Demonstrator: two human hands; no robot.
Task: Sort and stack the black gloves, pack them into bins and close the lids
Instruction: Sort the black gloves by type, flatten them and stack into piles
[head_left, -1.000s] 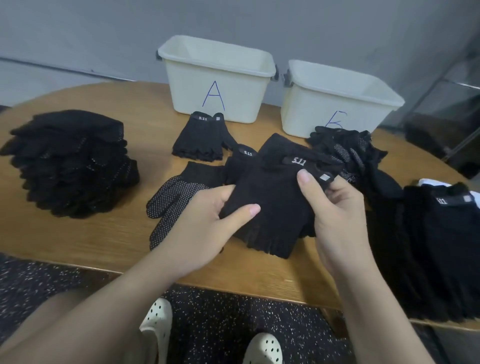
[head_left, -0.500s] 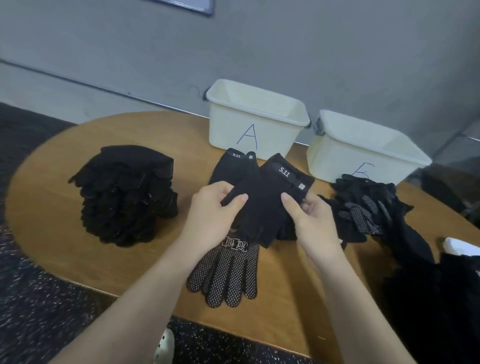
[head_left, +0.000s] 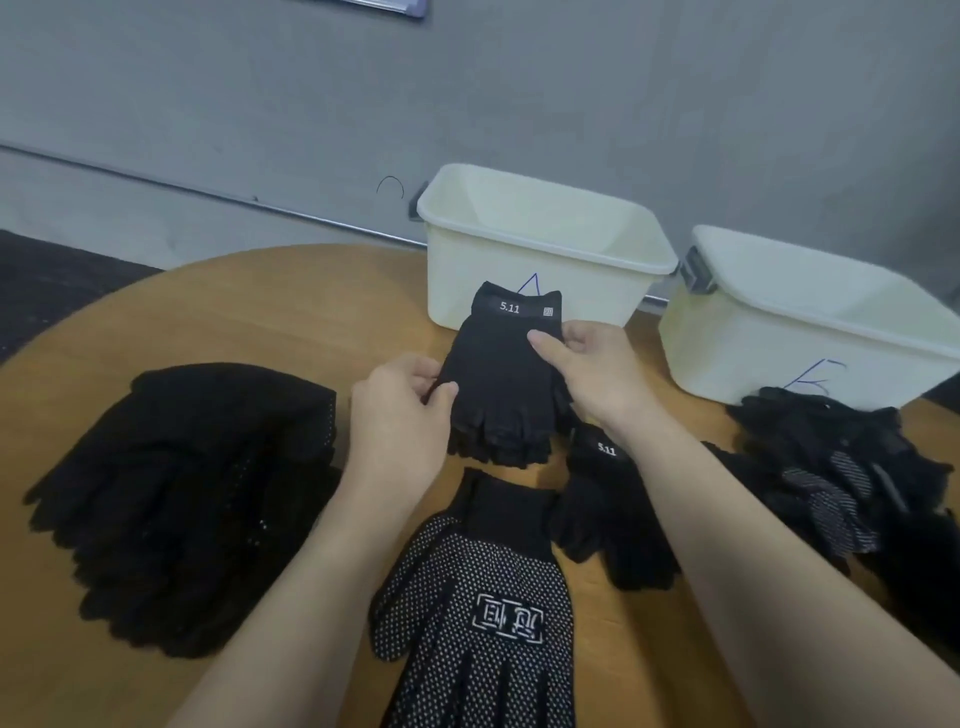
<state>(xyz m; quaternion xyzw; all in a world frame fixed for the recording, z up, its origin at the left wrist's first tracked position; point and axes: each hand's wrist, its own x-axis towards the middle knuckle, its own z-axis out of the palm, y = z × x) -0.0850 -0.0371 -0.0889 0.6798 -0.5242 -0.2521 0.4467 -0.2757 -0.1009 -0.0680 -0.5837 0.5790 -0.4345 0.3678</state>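
1. Black fingerless gloves (head_left: 501, 384), small stack, cuff marked 5.11, in front of bin A (head_left: 540, 249) and covering most of its letter; left hand (head_left: 397, 415) pinches the left edge, right hand (head_left: 592, 369) pinches the right.
2. Dotted glove (head_left: 475, 613), nearest, fingertips cut off by the frame.
3. Tall glove stack (head_left: 192, 499), left.
4. Loose glove heap (head_left: 841, 467), right, shapes indistinct, overlapping the second bin (head_left: 810, 317).
5. Bare wooden table (head_left: 291, 306) behind the stack.
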